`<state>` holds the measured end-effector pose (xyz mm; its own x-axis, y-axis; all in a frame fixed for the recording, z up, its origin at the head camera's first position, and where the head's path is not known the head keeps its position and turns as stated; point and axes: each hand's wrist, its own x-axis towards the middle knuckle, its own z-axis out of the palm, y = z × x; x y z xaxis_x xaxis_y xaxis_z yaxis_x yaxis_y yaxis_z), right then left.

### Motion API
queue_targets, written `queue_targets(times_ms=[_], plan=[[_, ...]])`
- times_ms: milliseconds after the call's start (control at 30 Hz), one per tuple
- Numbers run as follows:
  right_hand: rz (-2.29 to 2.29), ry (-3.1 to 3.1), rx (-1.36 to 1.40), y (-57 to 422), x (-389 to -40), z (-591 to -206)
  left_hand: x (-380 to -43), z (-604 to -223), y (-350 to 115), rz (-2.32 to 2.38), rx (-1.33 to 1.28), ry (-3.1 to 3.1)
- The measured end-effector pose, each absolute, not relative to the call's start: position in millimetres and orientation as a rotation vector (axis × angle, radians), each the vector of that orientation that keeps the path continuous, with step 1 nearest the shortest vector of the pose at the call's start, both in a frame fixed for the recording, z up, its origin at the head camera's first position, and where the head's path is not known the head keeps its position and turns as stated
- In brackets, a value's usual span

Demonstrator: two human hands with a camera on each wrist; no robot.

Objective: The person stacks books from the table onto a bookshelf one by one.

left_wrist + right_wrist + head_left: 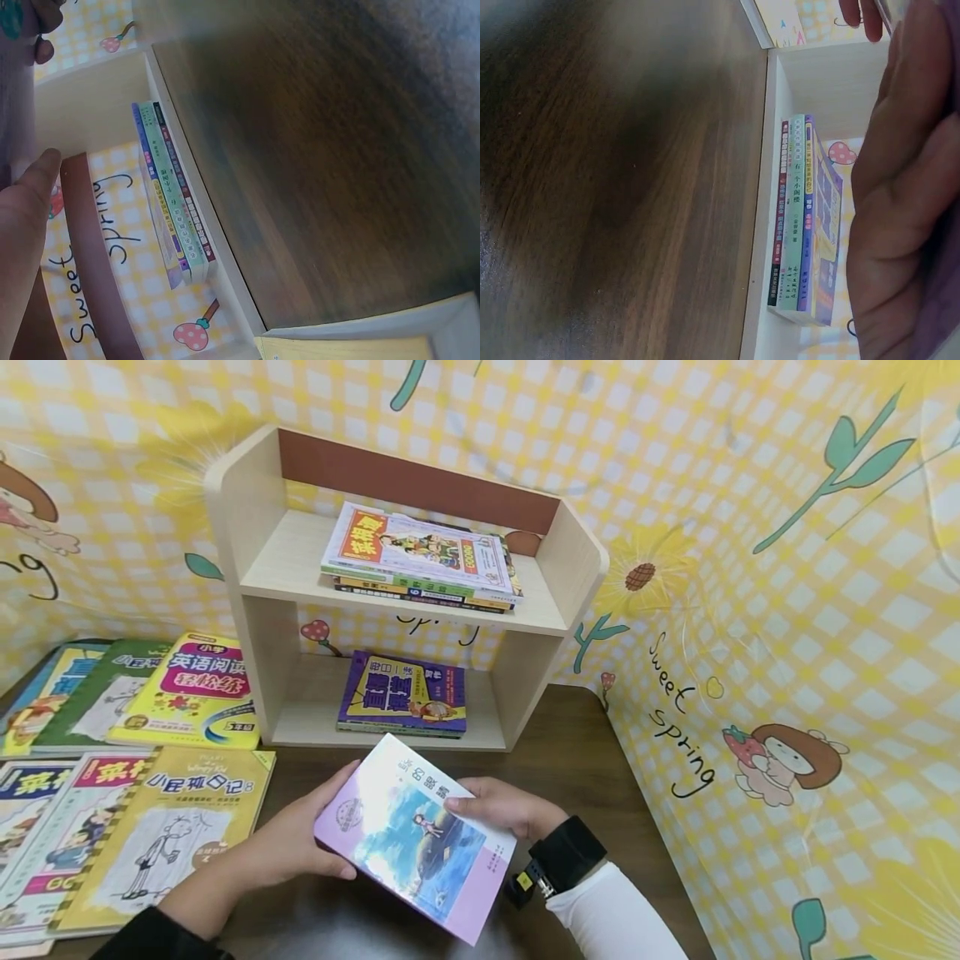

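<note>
A book (420, 843) with a pale purple cover and a blue sea picture is held tilted above the table, in front of the shelf. My left hand (300, 835) grips its left edge, the thumb at the lower side. At the right edge, my right hand (502, 806) holds it with the thumb on the cover and the other fingers hidden beneath. In the left wrist view the left hand (22, 225) shows at the left border. The right hand's fingers (900, 195) lie under the book in the right wrist view.
A two-tier wooden shelf (262, 552) stands behind. A stack of books (427, 552) lies on its upper tier, and a purple-topped stack (405, 693) below. Left on the table (322, 927) lie several books, including a yellow one (195, 693) and a spiral-patterned one (165, 835). Patterned cloth (750, 652) surrounds everything.
</note>
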<state>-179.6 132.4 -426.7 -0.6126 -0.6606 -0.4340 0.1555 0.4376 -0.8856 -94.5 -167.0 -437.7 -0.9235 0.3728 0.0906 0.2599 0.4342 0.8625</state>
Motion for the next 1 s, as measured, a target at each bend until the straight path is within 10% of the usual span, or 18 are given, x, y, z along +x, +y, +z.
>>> queue_targets(times_ms=[1000], plan=[[-1.500, 1.884, -0.303, 139, -197, -409, -87, -439, -169, 1.611, 0.134, 2.499]])
